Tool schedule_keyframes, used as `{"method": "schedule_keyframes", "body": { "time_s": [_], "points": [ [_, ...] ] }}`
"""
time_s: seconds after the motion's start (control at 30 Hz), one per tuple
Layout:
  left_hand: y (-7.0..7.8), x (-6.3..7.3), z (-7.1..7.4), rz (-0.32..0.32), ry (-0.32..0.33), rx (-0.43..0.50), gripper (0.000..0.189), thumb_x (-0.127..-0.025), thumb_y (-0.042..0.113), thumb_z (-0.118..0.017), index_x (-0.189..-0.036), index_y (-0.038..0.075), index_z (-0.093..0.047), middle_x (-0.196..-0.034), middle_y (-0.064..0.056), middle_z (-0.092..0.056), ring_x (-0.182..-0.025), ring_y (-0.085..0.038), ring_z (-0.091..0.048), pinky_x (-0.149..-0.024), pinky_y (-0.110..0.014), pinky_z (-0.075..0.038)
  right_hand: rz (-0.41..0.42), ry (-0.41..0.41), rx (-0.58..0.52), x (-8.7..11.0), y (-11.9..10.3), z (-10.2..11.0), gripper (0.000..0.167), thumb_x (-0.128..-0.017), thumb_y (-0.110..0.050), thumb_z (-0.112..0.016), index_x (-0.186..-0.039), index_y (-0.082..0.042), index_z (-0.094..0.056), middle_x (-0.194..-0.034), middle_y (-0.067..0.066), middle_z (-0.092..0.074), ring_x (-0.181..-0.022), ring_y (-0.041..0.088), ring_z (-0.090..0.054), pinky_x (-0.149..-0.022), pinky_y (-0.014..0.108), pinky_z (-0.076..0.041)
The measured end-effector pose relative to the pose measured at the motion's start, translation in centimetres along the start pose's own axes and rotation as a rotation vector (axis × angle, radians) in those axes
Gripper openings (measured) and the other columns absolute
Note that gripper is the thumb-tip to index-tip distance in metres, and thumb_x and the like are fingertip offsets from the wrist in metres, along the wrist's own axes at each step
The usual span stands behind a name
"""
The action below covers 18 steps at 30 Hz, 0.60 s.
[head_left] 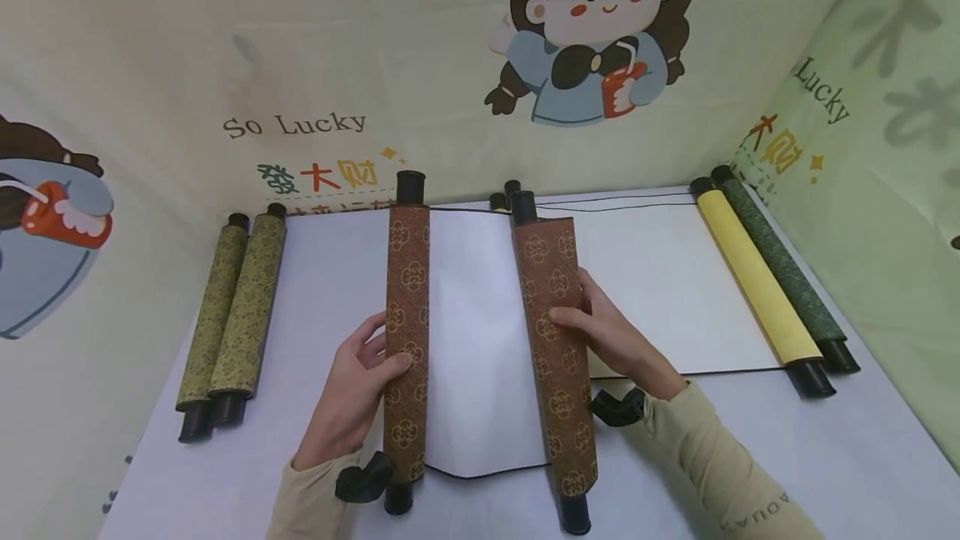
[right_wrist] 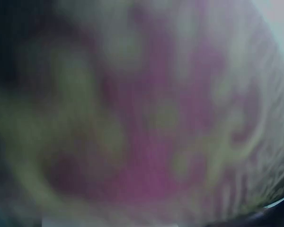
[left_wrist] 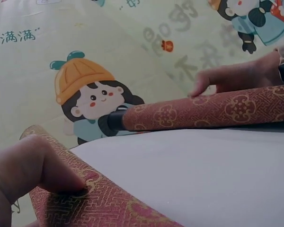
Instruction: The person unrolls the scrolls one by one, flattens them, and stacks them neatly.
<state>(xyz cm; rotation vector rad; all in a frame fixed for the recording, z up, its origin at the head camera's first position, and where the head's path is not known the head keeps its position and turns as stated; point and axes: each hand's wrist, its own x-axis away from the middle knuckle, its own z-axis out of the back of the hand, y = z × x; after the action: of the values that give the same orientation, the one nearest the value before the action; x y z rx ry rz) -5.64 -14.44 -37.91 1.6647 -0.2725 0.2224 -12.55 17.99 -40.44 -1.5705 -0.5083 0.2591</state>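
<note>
A reddish-brown scroll with a gold flower pattern and black end knobs is partly unrolled. Its white sheet [head_left: 480, 340] spans the gap between the left roll [head_left: 407, 273] and the right roll [head_left: 558, 357]. My left hand [head_left: 352, 386] grips the left roll, thumb [left_wrist: 61, 172] across its front and fingers partly hidden behind it. With the thumb on its front, my right hand [head_left: 618, 336] holds the right roll from its right side. In the left wrist view the right roll [left_wrist: 203, 111] lies across the sheet's far side. The right wrist view is filled by blurred patterned cloth [right_wrist: 151, 127].
Two olive patterned scrolls [head_left: 250, 307] lie rolled at the left. Behind the right roll a white sheet [head_left: 660, 290] lies spread, with a yellow roll [head_left: 757, 273] at its right end. Beside that rests a dark green scroll [head_left: 780, 257]. A printed cloth wall [head_left: 420, 65] borders the table.
</note>
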Motion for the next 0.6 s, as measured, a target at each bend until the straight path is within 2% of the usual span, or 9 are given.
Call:
{"method": "schedule_keyframes", "body": {
  "time_s": [0.1,0.17,0.4,0.6],
  "points": [
    [-0.1,0.03,-0.04,-0.002,0.006,0.023,0.07,-0.085,-0.004,-0.068,-0.146,0.009,-0.037,-0.135,-0.019,-0.053,-0.109,-0.021,-0.064,-0.086,-0.04,-0.054,-0.029,0.049,0.092,-0.12,-0.12,-0.38,0.1,-0.085,-0.021,-0.076,-0.156,-0.02,-0.006,-0.139,0.02,-0.039,-0.121,0.033,-0.048,-0.095,0.043,-0.047],
    [-0.11,0.06,-0.04,-0.003,0.015,0.034,0.07,-0.085,-0.004,-0.068,-0.146,0.01,-0.037,-0.134,-0.019,-0.053,-0.109,-0.021,-0.065,-0.086,-0.04,-0.055,-0.044,0.066,0.148,-0.12,-0.19,-0.5,0.107,-0.08,-0.022,-0.081,-0.155,-0.022,-0.005,-0.137,0.019,-0.041,-0.12,0.034,-0.049,-0.094,0.043,-0.047],
    [-0.26,0.03,-0.27,-0.015,0.057,0.093,0.068,-0.084,-0.007,-0.066,-0.144,0.011,-0.04,-0.127,-0.015,-0.059,-0.105,-0.022,-0.066,-0.083,-0.042,-0.055,-0.046,0.075,0.184,0.25,-0.44,-0.27,0.103,-0.084,-0.019,-0.077,-0.156,-0.016,-0.003,-0.142,0.022,-0.035,-0.125,0.039,-0.046,-0.096,0.05,-0.047],
    [-0.4,0.24,-0.55,-0.049,0.088,0.117,0.066,-0.084,-0.01,-0.064,-0.143,0.013,-0.043,-0.122,-0.01,-0.064,-0.103,-0.021,-0.067,-0.081,-0.039,-0.056,-0.104,0.153,0.217,0.38,-0.88,-0.65,0.121,-0.076,-0.023,-0.085,-0.157,-0.024,0.006,-0.14,0.022,-0.038,-0.118,0.038,-0.057,-0.092,0.05,-0.052]
  ]
}}
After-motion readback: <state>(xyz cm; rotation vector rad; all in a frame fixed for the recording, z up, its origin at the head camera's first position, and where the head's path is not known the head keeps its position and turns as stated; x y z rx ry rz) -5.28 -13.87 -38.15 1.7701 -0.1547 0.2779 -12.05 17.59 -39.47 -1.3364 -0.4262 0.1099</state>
